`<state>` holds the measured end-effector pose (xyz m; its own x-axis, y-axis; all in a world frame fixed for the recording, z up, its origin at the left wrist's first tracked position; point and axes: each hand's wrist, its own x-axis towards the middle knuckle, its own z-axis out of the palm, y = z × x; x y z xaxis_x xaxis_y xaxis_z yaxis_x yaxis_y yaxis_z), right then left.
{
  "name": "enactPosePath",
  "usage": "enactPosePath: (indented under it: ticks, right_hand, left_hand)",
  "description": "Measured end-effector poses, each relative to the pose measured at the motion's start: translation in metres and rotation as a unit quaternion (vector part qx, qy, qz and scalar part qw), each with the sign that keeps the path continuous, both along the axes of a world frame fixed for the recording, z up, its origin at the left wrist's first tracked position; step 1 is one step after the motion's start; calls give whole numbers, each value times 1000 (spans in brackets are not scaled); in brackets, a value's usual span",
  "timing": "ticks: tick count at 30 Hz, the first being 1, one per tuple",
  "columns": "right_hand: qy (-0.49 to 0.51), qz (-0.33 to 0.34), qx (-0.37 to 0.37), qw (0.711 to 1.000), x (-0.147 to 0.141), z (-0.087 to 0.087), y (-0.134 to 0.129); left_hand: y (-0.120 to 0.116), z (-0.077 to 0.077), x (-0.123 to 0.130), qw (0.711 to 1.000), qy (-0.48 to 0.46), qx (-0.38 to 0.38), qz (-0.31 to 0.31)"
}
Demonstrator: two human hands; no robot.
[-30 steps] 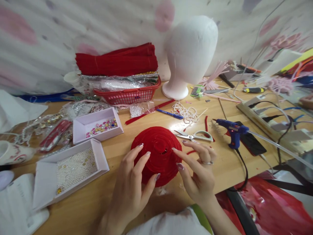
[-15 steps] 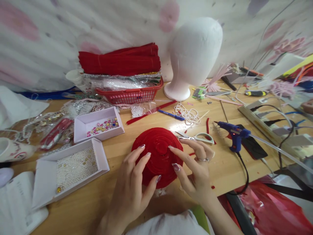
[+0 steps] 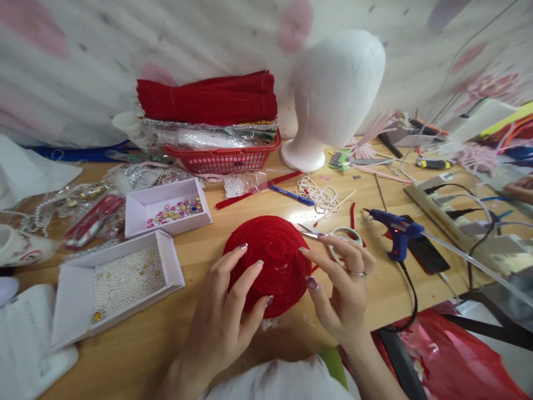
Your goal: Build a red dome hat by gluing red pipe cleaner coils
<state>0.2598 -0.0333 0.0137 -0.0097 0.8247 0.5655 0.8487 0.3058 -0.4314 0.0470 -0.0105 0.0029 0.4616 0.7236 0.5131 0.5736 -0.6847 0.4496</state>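
A round red piece of coiled fuzzy stems, raised toward its middle, lies on the table in front of me. Resting on its left side, my left hand has its fingers spread and its thumb near the lower edge. My right hand is at the piece's right edge, open, with bent fingers apart and nothing held in them. Whether its fingertips still touch the red edge is hard to see. Scissors lie partly hidden behind the right hand's fingers.
A blue glue gun sits at right beside a black phone and a power strip. White boxes of pearls and gems stand left. Behind are a red basket and a white foam head.
My right hand has drawn back to the right, from the top of the red piece to its edge. My left hand stays on the piece. The view has shifted slightly.
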Motion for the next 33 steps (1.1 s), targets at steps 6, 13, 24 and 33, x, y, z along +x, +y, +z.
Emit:
enactPosePath:
  ticks: [6, 13, 24, 33]
  right_hand:
    - [11, 12, -17, 1000, -1, 0, -3]
    - [7, 19, -10, 1000, -1, -1, 0]
    - [81, 35, -22, 996, 0, 3, 13]
    - [130, 74, -52, 987, 4, 6, 22]
  left_hand:
    - [-3, 1, 0, 1000, 18, 0, 13]
    - [-3, 3, 2, 999, 28, -1, 20]
    - [0, 10, 1, 997, 77, 21, 11]
    - [2, 11, 2, 998, 67, 20, 6]
